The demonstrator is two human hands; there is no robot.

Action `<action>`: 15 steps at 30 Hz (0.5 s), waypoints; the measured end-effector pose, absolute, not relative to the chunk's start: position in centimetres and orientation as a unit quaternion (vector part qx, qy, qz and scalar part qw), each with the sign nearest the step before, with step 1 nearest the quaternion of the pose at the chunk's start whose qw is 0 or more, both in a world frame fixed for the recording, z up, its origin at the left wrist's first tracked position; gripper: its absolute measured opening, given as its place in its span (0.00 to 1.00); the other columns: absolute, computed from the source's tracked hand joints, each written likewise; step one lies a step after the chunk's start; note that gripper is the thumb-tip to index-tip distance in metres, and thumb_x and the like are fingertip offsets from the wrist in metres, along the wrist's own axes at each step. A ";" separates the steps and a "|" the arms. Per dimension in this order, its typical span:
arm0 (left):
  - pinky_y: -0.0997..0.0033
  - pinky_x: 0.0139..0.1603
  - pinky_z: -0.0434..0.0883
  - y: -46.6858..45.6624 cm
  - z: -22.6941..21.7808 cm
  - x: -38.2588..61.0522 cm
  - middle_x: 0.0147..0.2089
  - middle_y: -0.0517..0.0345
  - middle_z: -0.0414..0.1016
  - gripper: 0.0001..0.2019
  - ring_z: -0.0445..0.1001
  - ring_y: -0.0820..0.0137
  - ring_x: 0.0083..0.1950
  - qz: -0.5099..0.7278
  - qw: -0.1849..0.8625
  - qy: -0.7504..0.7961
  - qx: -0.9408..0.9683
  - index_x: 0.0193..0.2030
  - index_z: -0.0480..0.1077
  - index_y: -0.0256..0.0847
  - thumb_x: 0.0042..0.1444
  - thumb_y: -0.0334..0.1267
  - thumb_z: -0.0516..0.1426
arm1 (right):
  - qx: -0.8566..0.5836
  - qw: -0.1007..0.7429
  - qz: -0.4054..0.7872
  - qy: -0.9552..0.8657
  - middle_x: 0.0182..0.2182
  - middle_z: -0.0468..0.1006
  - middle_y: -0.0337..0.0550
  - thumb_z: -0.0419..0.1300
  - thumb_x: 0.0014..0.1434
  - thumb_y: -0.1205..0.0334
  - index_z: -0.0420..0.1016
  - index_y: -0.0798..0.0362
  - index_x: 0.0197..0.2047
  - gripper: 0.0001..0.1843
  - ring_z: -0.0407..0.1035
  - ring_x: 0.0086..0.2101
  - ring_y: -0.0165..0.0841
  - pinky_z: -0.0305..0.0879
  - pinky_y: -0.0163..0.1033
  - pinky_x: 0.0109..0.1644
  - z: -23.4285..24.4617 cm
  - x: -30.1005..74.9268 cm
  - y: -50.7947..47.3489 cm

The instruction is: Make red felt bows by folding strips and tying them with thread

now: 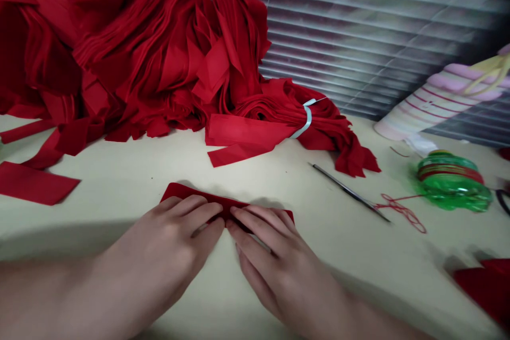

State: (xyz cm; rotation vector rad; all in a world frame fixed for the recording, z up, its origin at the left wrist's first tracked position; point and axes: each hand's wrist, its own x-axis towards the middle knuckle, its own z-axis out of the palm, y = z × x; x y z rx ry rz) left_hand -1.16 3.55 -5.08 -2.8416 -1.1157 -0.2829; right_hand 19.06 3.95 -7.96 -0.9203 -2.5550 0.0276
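Observation:
A strip of red fabric lies crosswise on the pale tabletop in front of me, its middle pinched up or folded. My left hand presses on its left part, fingers closed over the cloth and thumb tucked near the middle. From the other side my right hand grips the right part, its fingertips almost meeting the left ones. Both hands hide much of the strip, so the exact fold cannot be made out. Each end of the cloth shows beyond the fingers.
Behind the hands rises a big heap of red fabric strips; a smaller bundle is tied with a pale band. To the right lie a slim metal tool, red thread, a green plastic object and a pastel cup. Blinds stand behind.

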 end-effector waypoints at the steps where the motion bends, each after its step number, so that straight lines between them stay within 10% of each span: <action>1: 0.55 0.44 0.73 3.3 -4.9 -1.2 0.45 0.46 0.74 0.13 0.71 0.59 0.45 -0.078 0.045 -0.374 -0.923 0.46 0.70 0.37 0.56 0.31 0.50 | -0.331 0.211 0.010 -0.920 0.49 0.73 0.50 0.50 0.61 0.67 0.73 0.57 0.50 0.17 0.64 0.49 0.42 0.64 0.50 0.51 -7.9 19.1 3.9; 15: 0.52 0.38 0.74 3.6 -4.2 -2.3 0.42 0.43 0.72 0.20 0.72 0.57 0.39 -0.038 0.112 -0.408 -0.905 0.46 0.70 0.33 0.46 0.23 0.49 | -0.326 0.199 0.014 -0.924 0.50 0.72 0.50 0.49 0.62 0.68 0.73 0.56 0.49 0.16 0.64 0.49 0.42 0.64 0.51 0.51 -7.9 19.3 3.9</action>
